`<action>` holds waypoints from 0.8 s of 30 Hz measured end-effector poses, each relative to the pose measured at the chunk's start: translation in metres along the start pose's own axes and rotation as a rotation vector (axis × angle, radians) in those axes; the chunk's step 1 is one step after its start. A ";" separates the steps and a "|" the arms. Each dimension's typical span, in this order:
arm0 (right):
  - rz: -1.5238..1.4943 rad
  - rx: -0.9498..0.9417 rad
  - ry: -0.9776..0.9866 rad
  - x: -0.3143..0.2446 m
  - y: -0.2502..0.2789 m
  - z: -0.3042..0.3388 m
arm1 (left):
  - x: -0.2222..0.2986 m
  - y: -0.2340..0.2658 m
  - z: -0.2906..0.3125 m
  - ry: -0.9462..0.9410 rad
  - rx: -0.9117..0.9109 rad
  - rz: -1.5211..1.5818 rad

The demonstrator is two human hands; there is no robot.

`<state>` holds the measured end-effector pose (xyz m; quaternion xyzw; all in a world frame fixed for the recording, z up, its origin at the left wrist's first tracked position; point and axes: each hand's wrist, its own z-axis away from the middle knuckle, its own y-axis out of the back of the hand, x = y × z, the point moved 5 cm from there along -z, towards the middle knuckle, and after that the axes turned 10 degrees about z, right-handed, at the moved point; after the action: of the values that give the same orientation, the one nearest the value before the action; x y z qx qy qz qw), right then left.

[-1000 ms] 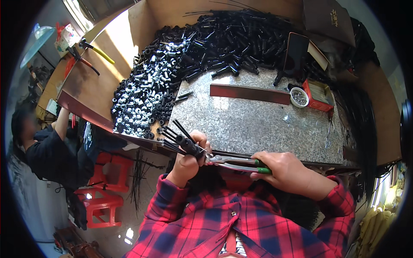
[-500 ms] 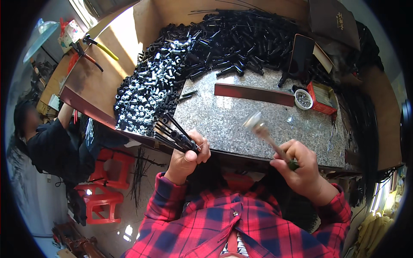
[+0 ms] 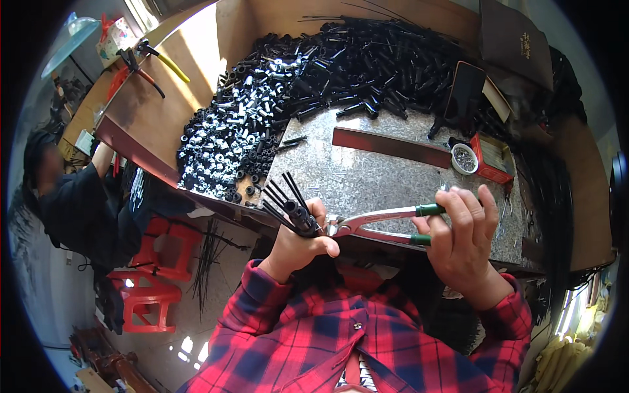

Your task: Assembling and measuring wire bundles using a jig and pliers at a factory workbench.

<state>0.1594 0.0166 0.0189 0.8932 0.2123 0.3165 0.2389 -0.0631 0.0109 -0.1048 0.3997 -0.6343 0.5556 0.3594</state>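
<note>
My left hand [image 3: 293,252] grips a black plastic tubular fitting [image 3: 300,218] with several thin black rods [image 3: 278,197] fanning up and left out of it, over the table's front edge. In my right hand [image 3: 464,239] is a pair of end-cutting pincers [image 3: 377,217] with green grips. Its handles are spread, the upper one by my fingers and the lower one by my thumb. The metal head of the pincers is right at the lower end of the fitting, beside my left fingers. Whether the jaws bite on anything there is too small to tell.
On the speckled tabletop [image 3: 386,177] lie a dark flat strip [image 3: 393,147], a white cup of small metal bits [image 3: 464,159] and a red box [image 3: 493,159]. Black fittings [image 3: 367,72] are heaped behind. A phone [image 3: 464,90] leans there. A person [image 3: 72,203] sits at left.
The pincers have swung left from above the tabletop to the fitting in my left hand, and their handles have spread. My left hand has shifted slightly right.
</note>
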 end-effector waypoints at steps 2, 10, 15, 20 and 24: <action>-0.023 -0.034 0.032 -0.001 0.000 0.003 | 0.000 -0.001 0.000 -0.009 0.011 -0.086; -0.002 0.008 0.091 -0.003 0.001 0.005 | -0.003 -0.002 -0.001 -0.022 0.051 -0.093; -0.032 -0.042 0.086 -0.002 0.008 0.002 | 0.004 -0.012 -0.001 -0.018 0.028 -0.029; -0.590 -0.339 -0.105 0.004 -0.005 0.007 | 0.002 -0.006 0.007 -0.153 -0.027 0.125; -0.968 -0.635 -0.236 -0.003 -0.014 0.031 | 0.002 -0.007 0.014 -0.119 -0.097 0.168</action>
<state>0.1746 0.0170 -0.0113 0.6087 0.4626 0.1182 0.6336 -0.0574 -0.0034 -0.1018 0.3593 -0.7120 0.5278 0.2922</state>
